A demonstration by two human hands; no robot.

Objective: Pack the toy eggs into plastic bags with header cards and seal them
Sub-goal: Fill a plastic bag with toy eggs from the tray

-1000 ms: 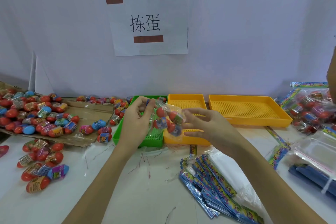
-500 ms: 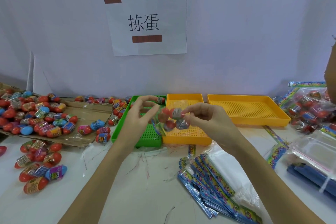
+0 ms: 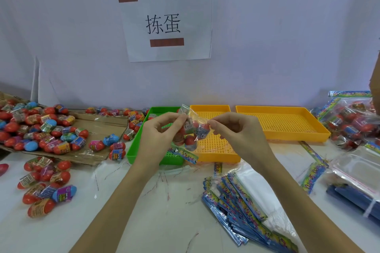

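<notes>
Green tray and orange tray lie beneath the hands; header cards nearer. Left hand and right hand, raised together, pinch the egg-filled plastic bag between them.

Green tray: perforated grid. Left of it, toy eggs mostly red, some blue, pink. Right of it, two yellow trays, same grid. Header cards blue, multicoloured print.
</notes>
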